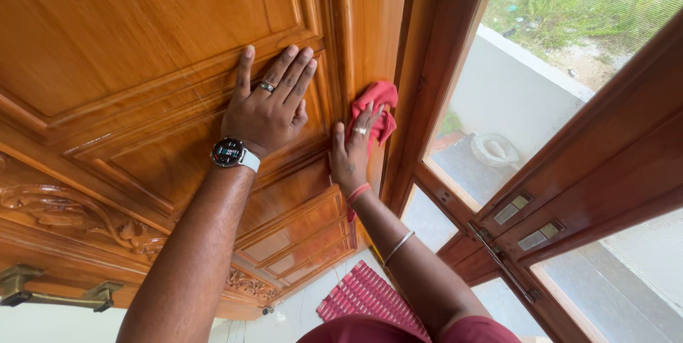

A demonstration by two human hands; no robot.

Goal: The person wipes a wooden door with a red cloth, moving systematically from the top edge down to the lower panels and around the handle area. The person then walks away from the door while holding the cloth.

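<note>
- Head view, risk: the red cloth [376, 109], at centre frame, lay against the narrow door stile [366, 23] right beside the door frame [434, 65]. The right hand's fingers could be judged liable to catch in that joint if the door swung.
- Head view, risk: the cloth was only pressed, not clenched, so it could slip from under the palm and drop toward the red mat [366, 297] at lower centre.
- Head view, risk: the left hand [270, 104] leaned on glossy varnish; a slide along the panel moulding could be judged possible.
- Head view, grip, right hand [353, 147]: fingers nearly straight and flat, pinning the cloth to the wood, thumb spread to the left. No closed grasp was visible.
- Head view, grip, left hand: fully open, fingers splayed, palm flat on the carved door panel [142, 44] left of centre. It held nothing.
- Head view, surroundings: a glazed window sash [569, 165] stood at right.
</note>
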